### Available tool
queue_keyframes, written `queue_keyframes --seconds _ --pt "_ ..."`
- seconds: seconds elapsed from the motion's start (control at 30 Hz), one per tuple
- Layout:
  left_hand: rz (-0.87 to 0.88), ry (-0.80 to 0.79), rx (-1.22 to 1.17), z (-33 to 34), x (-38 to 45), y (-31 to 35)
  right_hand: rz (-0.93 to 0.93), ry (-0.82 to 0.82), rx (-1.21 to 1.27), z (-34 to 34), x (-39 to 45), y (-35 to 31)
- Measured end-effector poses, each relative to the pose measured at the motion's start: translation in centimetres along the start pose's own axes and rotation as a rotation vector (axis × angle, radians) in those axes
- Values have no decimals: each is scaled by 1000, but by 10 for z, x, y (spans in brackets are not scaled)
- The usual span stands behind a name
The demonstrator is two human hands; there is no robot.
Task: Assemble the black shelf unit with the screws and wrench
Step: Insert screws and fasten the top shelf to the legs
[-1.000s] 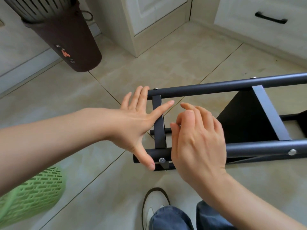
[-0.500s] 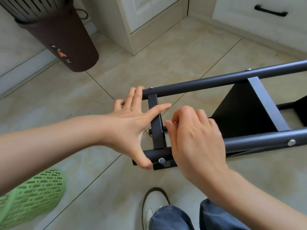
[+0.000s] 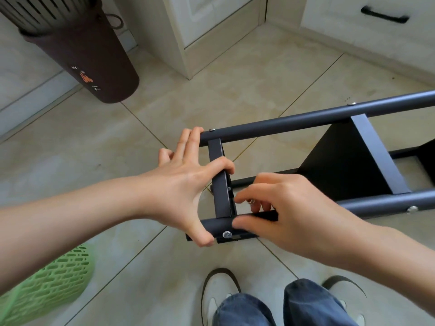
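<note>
The black shelf unit lies on its side on the tiled floor, with two long tubes and a flat crossbar at its near end. My left hand grips that end: the index finger hooks over the crossbar and the thumb presses the lower tube beside a silver screw head. My right hand is just right of the crossbar, its fingers curled round a small silver screw and its thumb lying on the lower tube. A black shelf panel sits further right. No wrench shows.
A brown bin stands at the back left and a green perforated basket at the near left. White cabinets with a black drawer handle line the back. My shoes and jeans are below the frame.
My left index finger has curled over the crossbar, where it lay straight before. My right hand has dropped lower and opened a little, so the small silver screw in its fingers now shows.
</note>
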State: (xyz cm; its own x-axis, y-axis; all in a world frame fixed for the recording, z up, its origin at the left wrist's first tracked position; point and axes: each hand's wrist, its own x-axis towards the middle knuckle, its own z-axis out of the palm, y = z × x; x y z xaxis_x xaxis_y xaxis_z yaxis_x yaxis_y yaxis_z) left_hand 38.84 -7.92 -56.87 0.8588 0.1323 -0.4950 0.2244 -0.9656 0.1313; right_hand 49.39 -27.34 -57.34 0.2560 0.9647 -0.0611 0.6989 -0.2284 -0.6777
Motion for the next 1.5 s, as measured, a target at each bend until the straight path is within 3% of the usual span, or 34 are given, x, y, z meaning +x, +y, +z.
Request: queue_keyframes --seconds 0.13,0.4,0.63,0.87,1.0,1.1,1.23,1.5 --pt "-3 15 6 1 0 0 -54 -153 -173 8 5 0" --pt "21 7 57 -3 0 1 0 -93 -130 9 8 -2" --pt "-38 -109 34 -10 0 5 44 -94 -117 7 8 0" --pt "-49 32 -75 -1 -2 11 9 -61 -149 10 6 1" --pt "-48 88 -80 5 0 9 47 -154 -18 -2 8 5" --pt "-37 112 -75 10 1 7 98 -155 111 -16 12 15" --pt "-40 129 -57 15 3 6 200 -114 106 -17 20 32" --pt "-55 180 -44 15 2 9 207 -229 121 -8 32 37"
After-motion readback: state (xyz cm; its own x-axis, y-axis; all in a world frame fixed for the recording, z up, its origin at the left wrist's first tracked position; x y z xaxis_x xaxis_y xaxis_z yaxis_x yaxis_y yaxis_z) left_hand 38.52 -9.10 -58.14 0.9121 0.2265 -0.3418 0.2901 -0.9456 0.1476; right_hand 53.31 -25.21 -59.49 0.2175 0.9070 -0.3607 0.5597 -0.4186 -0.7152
